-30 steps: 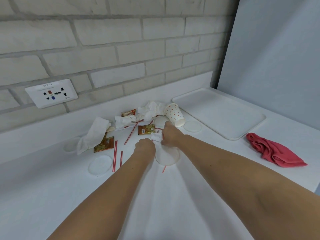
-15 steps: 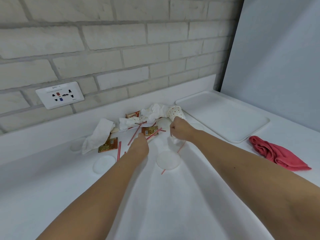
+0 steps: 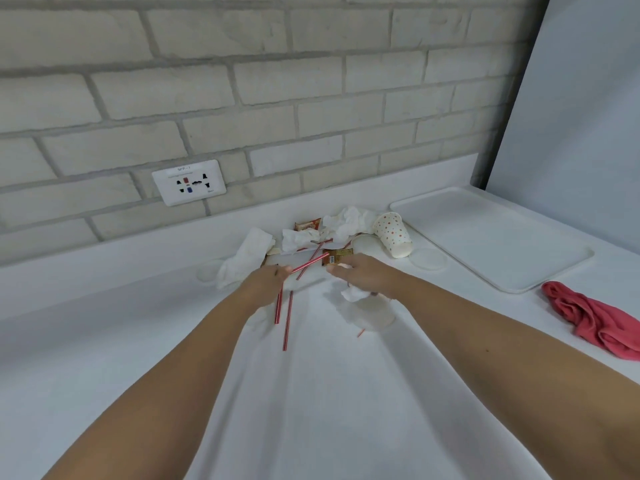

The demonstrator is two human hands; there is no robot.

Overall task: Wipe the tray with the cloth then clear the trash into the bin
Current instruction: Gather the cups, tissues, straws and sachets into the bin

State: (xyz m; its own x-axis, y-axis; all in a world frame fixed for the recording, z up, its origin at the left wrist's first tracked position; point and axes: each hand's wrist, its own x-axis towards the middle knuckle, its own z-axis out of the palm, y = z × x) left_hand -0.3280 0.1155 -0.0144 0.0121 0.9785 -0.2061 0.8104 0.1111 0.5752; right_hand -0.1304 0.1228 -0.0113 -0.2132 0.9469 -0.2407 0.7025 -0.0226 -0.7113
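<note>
Meanwhile, two bare forearms are reaching across a white tabletop toward scattered trash. Nearest, the left hand is closing its grip on red-striped straws, their long axes running toward the camera, one angling up to the right. The right hand is clutching a crumpled white tissue above a flat plastic lid. Light and thin, the straws are likely slipping easily; pinching them mid-length as a bundle looks safest. Off to the right, a soft red cloth is lying bunched beside the tray, whose long axis is slanting from near right to far left. Farther back, a dotted paper cup is lying tipped, mouth toward the camera. No bin is showing.
</note>
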